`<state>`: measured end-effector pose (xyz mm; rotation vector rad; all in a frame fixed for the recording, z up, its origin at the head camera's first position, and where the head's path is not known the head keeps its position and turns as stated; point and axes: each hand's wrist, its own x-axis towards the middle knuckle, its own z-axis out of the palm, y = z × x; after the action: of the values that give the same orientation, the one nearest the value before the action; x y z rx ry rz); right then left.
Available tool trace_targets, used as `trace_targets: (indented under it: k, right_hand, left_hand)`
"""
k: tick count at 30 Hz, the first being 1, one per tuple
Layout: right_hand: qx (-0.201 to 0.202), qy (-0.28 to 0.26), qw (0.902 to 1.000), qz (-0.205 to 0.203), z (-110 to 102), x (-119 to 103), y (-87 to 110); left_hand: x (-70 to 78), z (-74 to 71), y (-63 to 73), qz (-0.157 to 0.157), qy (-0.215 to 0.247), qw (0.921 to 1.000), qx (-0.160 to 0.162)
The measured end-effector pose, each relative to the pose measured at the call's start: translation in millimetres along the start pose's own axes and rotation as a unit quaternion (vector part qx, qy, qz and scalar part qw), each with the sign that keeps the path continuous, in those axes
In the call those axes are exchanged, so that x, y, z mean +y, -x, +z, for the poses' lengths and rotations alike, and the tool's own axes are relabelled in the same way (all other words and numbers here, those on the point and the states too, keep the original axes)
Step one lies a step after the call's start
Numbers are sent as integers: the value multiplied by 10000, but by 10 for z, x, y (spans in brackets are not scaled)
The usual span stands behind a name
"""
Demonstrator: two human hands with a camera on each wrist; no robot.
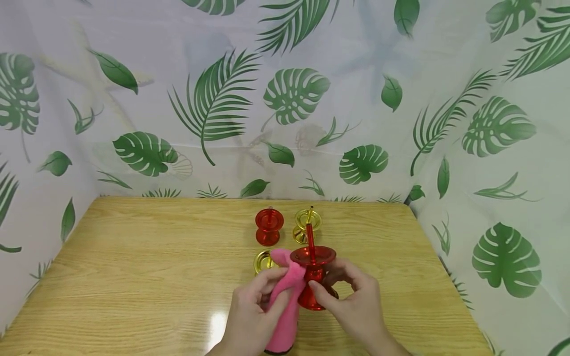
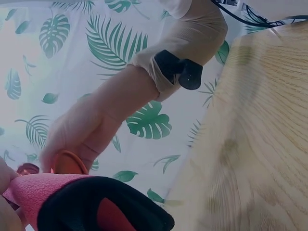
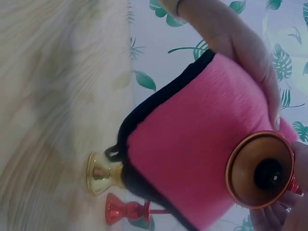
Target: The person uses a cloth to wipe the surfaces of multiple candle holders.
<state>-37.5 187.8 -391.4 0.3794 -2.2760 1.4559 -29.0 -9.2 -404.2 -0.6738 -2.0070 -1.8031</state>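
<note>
A red metallic candle holder with an upright stem stands tilted slightly off the table, held at its narrow waist by my right hand. My left hand grips a pink cloth with black edging and presses it against the holder's left side, below the dish. In the right wrist view the holder's round underside faces the camera, and the cloth spreads out beside it. Only part of the left hand shows at the edge of the left wrist view; the cloth hides some of its fingers.
Behind the hands stand another red candle holder and a gold one. A second gold holder is partly covered by the cloth. The wooden table meets a leaf-patterned sheet at the back and sides.
</note>
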Motion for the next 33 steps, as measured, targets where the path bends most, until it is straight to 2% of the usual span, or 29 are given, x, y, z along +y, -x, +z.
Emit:
trace_targets:
  k: [4, 8, 10, 13, 15, 18, 20, 23, 26, 29, 33]
  right_hand:
    - [160, 288, 9993, -164, 7, 55, -15]
    - [151, 77, 9997, -186, 13, 91, -14]
    - [119, -45, 9999, -93, 15, 96, -10]
    - [28, -248, 9994, 224, 10, 87, -7]
    - [-113, -513, 9969, 593, 1, 72, -12]
    - [-497, -1095, 9852, 1225, -26, 54, -23]
    - [-714, -1467, 9741, 1563, -46, 50, -25]
    - [-1009, -2041, 9567, 1812, -83, 62, -21]
    - [-1156, -2279, 9480, 1898, -119, 78, -16]
    - [-1272, -2174, 9495, 1871, -143, 87, -10]
    - [-1311, -2086, 9563, 1576, -144, 95, 12]
  left_hand:
    - [34, 18, -2, 414, -41, 9991, 4]
    - [38, 33, -8, 662, -177, 9976, 31]
    - [29, 35, -11, 662, -193, 9976, 52]
    - [11, 37, -15, 684, -205, 9974, 93]
    - [2, 38, -15, 672, -197, 9974, 137]
    - [-3, 41, -10, 675, -213, 9973, 196]
    - [-3, 39, -6, 586, -205, 9978, 219]
    - [-4, 28, 1, 338, -176, 9990, 233]
    - [-10, 16, 6, -34, -108, 9996, 245]
    - [-18, 12, 9, -364, -51, 9991, 205]
    - [-18, 8, 9, -646, -6, 9978, 125]
